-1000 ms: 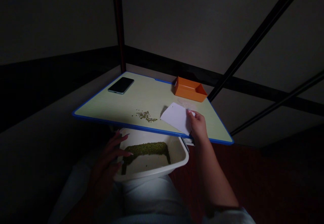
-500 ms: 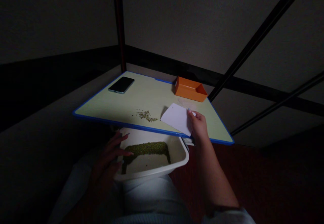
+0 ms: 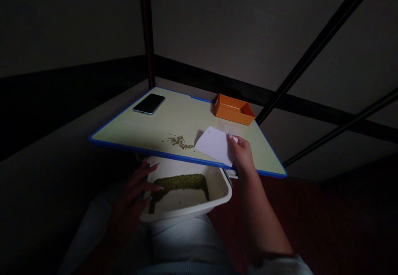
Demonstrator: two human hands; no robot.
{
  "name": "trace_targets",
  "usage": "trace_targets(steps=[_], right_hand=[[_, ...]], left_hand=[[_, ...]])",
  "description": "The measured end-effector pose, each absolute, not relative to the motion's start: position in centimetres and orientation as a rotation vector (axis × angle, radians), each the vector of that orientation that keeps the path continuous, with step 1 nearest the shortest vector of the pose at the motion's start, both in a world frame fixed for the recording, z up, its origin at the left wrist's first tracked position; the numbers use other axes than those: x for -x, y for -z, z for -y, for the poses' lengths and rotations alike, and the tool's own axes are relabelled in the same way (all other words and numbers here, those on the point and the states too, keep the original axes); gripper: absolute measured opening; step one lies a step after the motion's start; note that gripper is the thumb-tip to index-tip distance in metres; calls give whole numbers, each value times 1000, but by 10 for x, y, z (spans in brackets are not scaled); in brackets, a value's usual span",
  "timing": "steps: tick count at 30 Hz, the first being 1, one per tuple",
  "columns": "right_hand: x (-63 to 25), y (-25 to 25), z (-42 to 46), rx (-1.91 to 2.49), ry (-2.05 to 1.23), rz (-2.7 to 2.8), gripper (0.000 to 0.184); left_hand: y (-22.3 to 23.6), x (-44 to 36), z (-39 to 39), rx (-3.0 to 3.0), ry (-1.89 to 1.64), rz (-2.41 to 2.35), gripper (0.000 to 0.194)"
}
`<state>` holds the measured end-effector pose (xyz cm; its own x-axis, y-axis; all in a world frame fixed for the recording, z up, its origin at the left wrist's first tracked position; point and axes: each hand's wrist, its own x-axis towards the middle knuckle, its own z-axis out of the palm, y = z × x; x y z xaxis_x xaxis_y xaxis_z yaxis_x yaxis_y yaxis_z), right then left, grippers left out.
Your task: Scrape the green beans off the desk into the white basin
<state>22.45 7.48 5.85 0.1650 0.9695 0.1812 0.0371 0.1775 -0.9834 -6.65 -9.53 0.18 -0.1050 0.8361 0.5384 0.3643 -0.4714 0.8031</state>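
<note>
My right hand (image 3: 243, 152) pinches a flat white scraper (image 3: 214, 144), a thin sheet with a small hole near one corner, held low over the front of the table. Just left of its edge lies a scattering of small green beans (image 3: 178, 141), which look like mung beans. Below the table's front edge a white basin (image 3: 220, 186) rests on my lap, with more green beans (image 3: 183, 181) heaped along its far and left sides. My left hand (image 3: 135, 194) is at the basin's left wall, fingers spread over the rim; shadow hides part of its grip.
The pale tabletop (image 3: 139, 130) has a raised blue edge. A phone (image 3: 149, 103) lies at its back left, and an orange open tray (image 3: 234, 110) stands at the back right. Dark wall panels (image 3: 211, 26) rise close behind the table.
My right hand and the scraper have shifted slightly left, closer to the scattered beans. My left hand and the basin stay in place.
</note>
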Motion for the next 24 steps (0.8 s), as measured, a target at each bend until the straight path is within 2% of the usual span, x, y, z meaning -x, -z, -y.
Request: trace_targets(steps=[24], right_hand=[[-218, -62, -77, 1244, -870, 1194, 48]], left_hand=[[0, 66, 95, -1770, -1622, -1321, 18]])
